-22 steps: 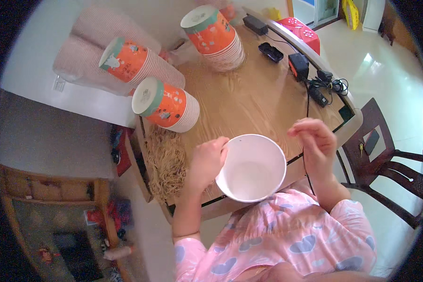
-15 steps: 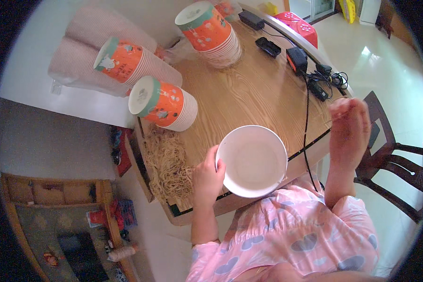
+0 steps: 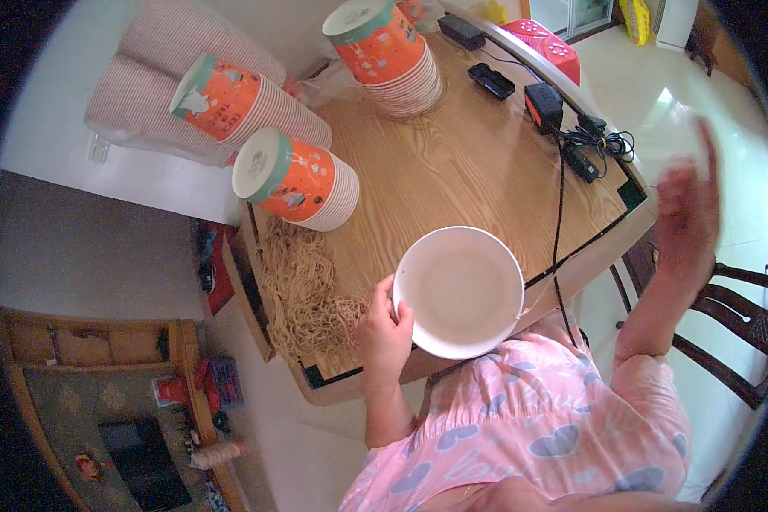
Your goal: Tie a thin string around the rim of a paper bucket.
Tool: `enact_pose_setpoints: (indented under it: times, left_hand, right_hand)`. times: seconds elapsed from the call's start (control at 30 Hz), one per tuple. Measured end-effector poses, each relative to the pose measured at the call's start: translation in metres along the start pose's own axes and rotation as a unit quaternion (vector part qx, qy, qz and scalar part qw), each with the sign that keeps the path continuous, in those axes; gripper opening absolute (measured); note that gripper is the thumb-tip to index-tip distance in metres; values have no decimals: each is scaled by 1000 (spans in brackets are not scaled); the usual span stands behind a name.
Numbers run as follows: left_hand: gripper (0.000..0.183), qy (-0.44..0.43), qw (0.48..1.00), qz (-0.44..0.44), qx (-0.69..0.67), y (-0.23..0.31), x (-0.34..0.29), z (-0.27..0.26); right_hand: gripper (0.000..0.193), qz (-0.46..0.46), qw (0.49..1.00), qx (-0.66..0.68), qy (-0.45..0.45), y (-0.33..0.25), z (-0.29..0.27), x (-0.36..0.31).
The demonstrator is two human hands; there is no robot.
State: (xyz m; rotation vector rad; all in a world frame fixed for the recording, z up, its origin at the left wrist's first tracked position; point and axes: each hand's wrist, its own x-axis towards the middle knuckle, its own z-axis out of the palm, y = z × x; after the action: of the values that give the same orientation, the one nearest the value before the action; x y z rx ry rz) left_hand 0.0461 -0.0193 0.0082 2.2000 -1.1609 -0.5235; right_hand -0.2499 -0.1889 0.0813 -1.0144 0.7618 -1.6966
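A white round paper bucket (image 3: 458,294), its open mouth facing up, is at the table's near edge against my lap. My left hand (image 3: 386,333) grips its left rim, thumb on the inner side and fingers outside. A short bit of thin string (image 3: 521,314) shows at the bucket's right rim; where it leads I cannot make out. Off to the right, beyond the table edge, my right hand (image 3: 688,218) is raised and smeared by motion, one finger pointing up. Beside my left hand lies a tangled heap of beige twine (image 3: 303,294).
Stacked orange-and-teal paper buckets (image 3: 303,181) stand at the table's far left, with more stacks in clear plastic behind. Black adapters and cables (image 3: 582,154) line the right edge, one cord crossing toward me. A dark wooden chair (image 3: 734,316) and a red stool (image 3: 544,47) are beyond.
My right hand has swung outward to the right, away from the table. The left hand keeps its grip on the bucket, which has hardly moved.
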Motion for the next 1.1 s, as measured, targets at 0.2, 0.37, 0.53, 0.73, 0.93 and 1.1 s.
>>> enact_pose_setpoints:
  times: [0.2, 0.37, 0.53, 0.73, 0.93, 1.1]
  left_hand:
    - [40, -14, 998, 15, -57, 1, -7, 23]
    - [44, -23, 991, 43, -128, 0, -18, 26]
    - [45, -28, 984, 34, -170, -3, -16, 26]
    - [27, 54, 976, 65, -201, -5, -10, 12]
    - [20, 88, 972, 106, -192, -5, -9, 9]
    - [17, 101, 970, 120, -183, 5, -11, 3]
  right_hand:
    - [25, 260, 822, -83, -500, 69, 78, -58]
    - [25, 196, 780, -190, -564, 93, 87, -63]
    - [14, 126, 763, -261, -578, 105, 84, -65]
    - [11, 163, 782, -243, -551, 98, 87, -66]
    - [16, 140, 769, -245, -574, 111, 88, -68]
    - [18, 228, 756, -211, -576, 110, 93, -69]
